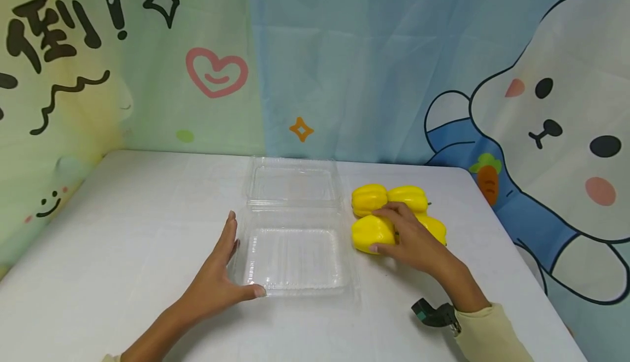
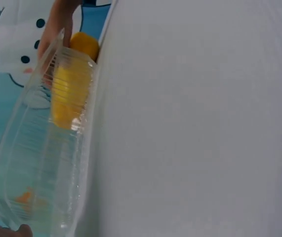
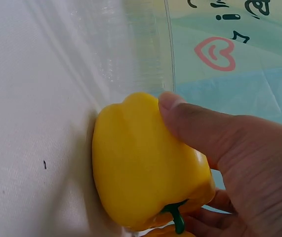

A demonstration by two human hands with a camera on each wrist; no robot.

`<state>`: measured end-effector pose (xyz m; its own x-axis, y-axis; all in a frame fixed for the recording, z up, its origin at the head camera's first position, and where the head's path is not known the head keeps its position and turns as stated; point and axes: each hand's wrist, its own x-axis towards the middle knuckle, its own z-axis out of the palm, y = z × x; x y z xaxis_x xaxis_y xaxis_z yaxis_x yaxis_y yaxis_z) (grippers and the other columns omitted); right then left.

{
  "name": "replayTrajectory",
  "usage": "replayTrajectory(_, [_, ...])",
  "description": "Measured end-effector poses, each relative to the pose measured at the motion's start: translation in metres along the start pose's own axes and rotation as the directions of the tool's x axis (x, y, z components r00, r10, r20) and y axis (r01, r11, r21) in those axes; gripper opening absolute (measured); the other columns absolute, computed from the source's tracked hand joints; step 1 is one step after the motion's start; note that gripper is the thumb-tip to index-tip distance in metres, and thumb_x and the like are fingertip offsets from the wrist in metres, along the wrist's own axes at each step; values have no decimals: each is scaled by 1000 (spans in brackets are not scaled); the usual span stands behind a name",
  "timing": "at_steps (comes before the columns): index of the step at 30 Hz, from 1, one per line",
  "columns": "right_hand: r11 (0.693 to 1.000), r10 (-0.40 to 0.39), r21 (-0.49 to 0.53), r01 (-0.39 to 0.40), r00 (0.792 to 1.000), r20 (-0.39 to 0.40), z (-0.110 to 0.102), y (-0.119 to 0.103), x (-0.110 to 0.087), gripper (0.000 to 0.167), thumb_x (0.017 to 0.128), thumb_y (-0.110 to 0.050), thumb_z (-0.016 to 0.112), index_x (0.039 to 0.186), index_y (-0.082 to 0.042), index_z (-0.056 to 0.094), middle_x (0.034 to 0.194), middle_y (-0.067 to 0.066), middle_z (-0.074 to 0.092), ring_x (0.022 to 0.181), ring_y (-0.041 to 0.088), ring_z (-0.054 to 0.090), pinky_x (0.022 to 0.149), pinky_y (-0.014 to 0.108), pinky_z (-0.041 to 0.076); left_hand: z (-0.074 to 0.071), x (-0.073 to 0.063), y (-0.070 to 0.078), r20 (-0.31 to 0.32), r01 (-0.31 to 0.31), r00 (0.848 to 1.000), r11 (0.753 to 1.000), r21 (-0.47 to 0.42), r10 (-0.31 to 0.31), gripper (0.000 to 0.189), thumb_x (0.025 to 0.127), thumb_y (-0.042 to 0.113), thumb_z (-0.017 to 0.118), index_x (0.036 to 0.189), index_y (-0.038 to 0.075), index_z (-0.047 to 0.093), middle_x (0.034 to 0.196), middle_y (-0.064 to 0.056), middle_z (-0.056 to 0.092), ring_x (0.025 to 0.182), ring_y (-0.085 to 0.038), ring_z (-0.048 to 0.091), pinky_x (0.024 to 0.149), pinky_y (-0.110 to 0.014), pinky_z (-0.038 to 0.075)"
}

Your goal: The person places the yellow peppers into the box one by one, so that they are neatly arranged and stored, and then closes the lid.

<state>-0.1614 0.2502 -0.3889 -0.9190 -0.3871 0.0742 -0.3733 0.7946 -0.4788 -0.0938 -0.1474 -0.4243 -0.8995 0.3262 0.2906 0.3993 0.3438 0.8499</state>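
- The front-left yellow pepper was held by the right hand, pinched between thumb and fingers, and lay just to the right of the clear container, a narrow strip of table being left between them
- Its long axis was set roughly crosswise, the green stem being turned away from the container and the blunt end being pointed towards it
- By the left hand the container's left side was touched, the fingers being straight and spread, the thumb laid at the near-left corner; nothing was clenched there, and the pepper was well out of that hand's reach, the container lying between
- Three more peppers were grouped about the held one: a back-left pepper, a back-right pepper and a front-right pepper, the last partly hidden by the right hand
- The container was laid open, its lid folded back on the far side and its base nearest the person
- The table was covered in white, and was backed by a printed cloth with cartoon figures
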Motion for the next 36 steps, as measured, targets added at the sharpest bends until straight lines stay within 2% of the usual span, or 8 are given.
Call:
replayTrajectory(1, [1000, -1, -1, 1, 1000, 2, 0, 0, 0, 69, 80, -37, 81, 137, -13, 51, 139, 12, 38, 125, 32, 40, 103, 58, 35, 1, 0, 1, 4, 10, 1000, 1000, 10, -11, 135, 64, 29, 92, 156, 15, -6, 162, 2, -13, 145, -35, 14, 109, -19, 23])
replayTrajectory(6, [1000, 5, -11, -5, 1000, 10, 0, 0, -1, 68, 81, -37, 79, 138, -13, 50, 138, 12, 43, 123, 32, 44, 103, 58, 36, 3, 0, 4, 11, 121, 992, 987, 101, -123, 142, 59, 42, 93, 155, 18, -8, 160, 9, -17, 146, -29, 9, 113, -47, 22])
replayTrajectory(8, [1000, 5, -11, -4, 1000, 10, 0, 0, -1, 68, 82, -36, 80, 138, -13, 50, 138, 12, 44, 124, 32, 44, 103, 58, 36, 4, 0, 5, 14, 153, 988, 979, 137, -157, 144, 57, 46, 93, 156, 14, -7, 160, 11, -17, 147, -28, 5, 111, -57, 21])
replayTrajectory(13, [1000, -18, -14, 18, 1000, 3, 1, -1, 0, 68, 81, -35, 80, 139, -12, 52, 139, 13, 46, 126, 32, 44, 103, 56, 37, 4, 2, 6, 49, 163, 983, 966, 200, -176, 140, 60, 55, 88, 154, -1, 0, 160, 7, -20, 147, -27, -1, 111, -56, 21])
replayTrajectory(15, [999, -28, -17, 28, 1000, -3, 1, -2, 0, 69, 81, -36, 80, 139, -13, 53, 140, 12, 46, 127, 32, 44, 103, 55, 37, 4, 2, 7, 65, 168, 980, 961, 218, -186, 140, 61, 57, 87, 153, -3, 0, 159, 4, -21, 146, -29, -2, 111, -55, 21])
replayTrajectory(23, [999, -38, -22, 38, 999, -8, 2, -3, 0, 70, 82, -40, 78, 140, -12, 52, 140, 12, 47, 126, 32, 45, 103, 54, 38, 5, 1, 7, 56, 216, 970, 948, 234, -235, 138, 62, 56, 86, 152, -5, 2, 161, -4, -17, 146, -34, 3, 111, -55, 24])
replayTrajectory(36, [998, -37, -46, 35, 998, -42, 7, -4, 0, 70, 84, -39, 76, 141, -8, 51, 139, 16, 47, 124, 35, 46, 101, 56, 39, 8, -2, 8, 28, 216, 974, 960, 179, -224, 133, 64, 52, 87, 154, -1, 6, 162, -3, -10, 141, -34, 26, 109, -56, 28])
